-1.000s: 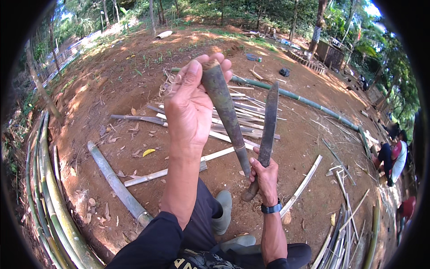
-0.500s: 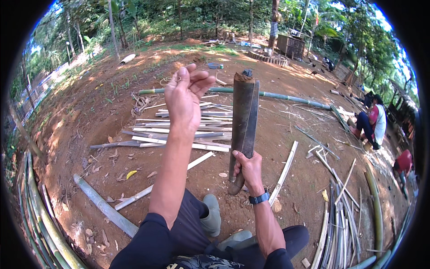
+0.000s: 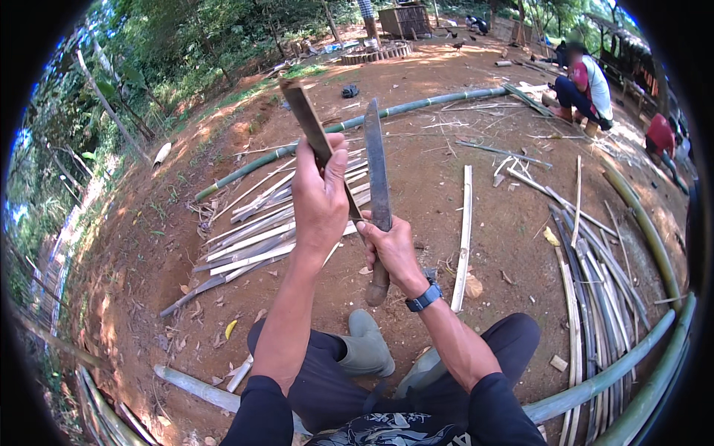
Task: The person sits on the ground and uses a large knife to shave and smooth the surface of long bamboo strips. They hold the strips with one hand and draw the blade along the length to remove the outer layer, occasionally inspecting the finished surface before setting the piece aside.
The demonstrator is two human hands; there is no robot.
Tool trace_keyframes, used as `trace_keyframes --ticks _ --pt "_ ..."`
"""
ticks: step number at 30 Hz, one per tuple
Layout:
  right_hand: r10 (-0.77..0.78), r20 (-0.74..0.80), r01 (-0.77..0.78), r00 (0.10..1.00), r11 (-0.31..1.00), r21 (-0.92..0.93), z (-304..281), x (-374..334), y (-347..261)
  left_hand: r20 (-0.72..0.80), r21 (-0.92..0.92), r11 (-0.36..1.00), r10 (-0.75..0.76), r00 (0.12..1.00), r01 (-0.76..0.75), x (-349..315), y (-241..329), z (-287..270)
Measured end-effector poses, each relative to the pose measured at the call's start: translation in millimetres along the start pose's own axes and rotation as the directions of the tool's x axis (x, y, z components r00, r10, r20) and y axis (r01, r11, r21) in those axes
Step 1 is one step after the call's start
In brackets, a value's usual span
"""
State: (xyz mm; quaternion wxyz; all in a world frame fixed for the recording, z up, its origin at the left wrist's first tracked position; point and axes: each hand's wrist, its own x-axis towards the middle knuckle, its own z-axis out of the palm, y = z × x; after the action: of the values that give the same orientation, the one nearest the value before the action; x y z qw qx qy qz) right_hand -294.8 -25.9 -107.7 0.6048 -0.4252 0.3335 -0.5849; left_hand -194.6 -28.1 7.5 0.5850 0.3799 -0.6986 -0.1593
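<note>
Apparent handling step: left hand [image 3: 321, 201] gripped long brown bamboo-like strip [image 3: 306, 117], right hand [image 3: 394, 251] long grey metal knife [image 3: 378, 167]; next move likely needed blade clearance.

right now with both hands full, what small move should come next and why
Probably draw the dark sheath leftward, clear of the knife. The left hand already grips it, its lower end reaches the right hand, and the bare blade stands upright close beside it.
</note>
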Motion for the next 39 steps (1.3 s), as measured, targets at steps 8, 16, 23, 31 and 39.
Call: trace_keyframes --ticks 8,16,23,31,39 --pt "0.247 -0.029 -0.247 0.969 0.969 -0.014 -81.6 -34.0 -15.5 -0.096 -0.2 0.979 0.012 0.995 -0.031 40.3 -58.1 -44.1" --pt "0.535 -0.086 -0.471 0.84 0.799 0.373 -137.9 -38.5 29.4 -0.201 -0.434 0.901 -0.104 0.974 0.007 52.5 -82.5 -30.3" --pt "0.615 -0.078 -0.469 0.785 0.672 0.573 -165.8 -28.6 51.1 -0.03 -0.494 0.867 -0.097 0.995 0.069 57.6 -82.4 1.9" --pt "0.569 -0.088 -0.394 0.817 0.663 0.636 -174.7 -23.8 53.3 0.184 -0.558 0.817 -0.047 0.982 0.144 34.4 -78.6 36.7" --pt "0.571 -0.095 -0.316 0.815 0.576 0.753 -179.0 -24.1 65.6 0.049 -0.451 0.892 0.064 0.997 -0.035 6.5 -55.7 46.3"
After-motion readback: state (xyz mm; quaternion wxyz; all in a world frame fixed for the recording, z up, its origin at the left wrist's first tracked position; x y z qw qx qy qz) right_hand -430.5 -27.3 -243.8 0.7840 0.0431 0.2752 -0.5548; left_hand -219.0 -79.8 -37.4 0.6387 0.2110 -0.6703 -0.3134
